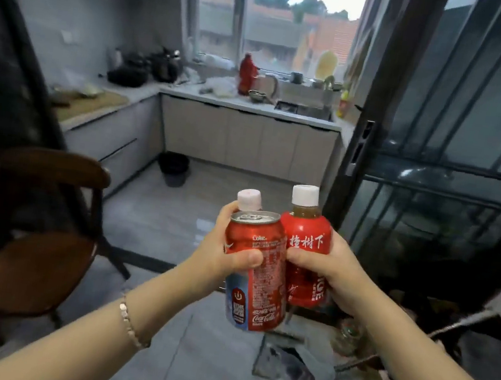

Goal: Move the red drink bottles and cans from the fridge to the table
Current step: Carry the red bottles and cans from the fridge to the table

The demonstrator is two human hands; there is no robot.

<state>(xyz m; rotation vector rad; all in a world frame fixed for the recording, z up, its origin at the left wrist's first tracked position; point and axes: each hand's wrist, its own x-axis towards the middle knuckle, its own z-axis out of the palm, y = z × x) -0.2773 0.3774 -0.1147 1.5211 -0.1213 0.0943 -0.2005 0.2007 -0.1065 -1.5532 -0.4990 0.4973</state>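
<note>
Mid-carry: left hand (219,249) gripped can (259,274) and capped bottle (249,199) at its 12 o'clock; right hand (338,274) gripped red bottle (308,248); table unseen, so nothing was set down yet.

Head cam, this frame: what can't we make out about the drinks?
- Capped bottle behind the can, head view: only its white cap shows; the can and the left hand hide the body.
- Red bottle: the right hand covers part of the label.
- Red container on the far counter: blurred, kind unclear.
- Fridge and table: outside the frame.
</note>
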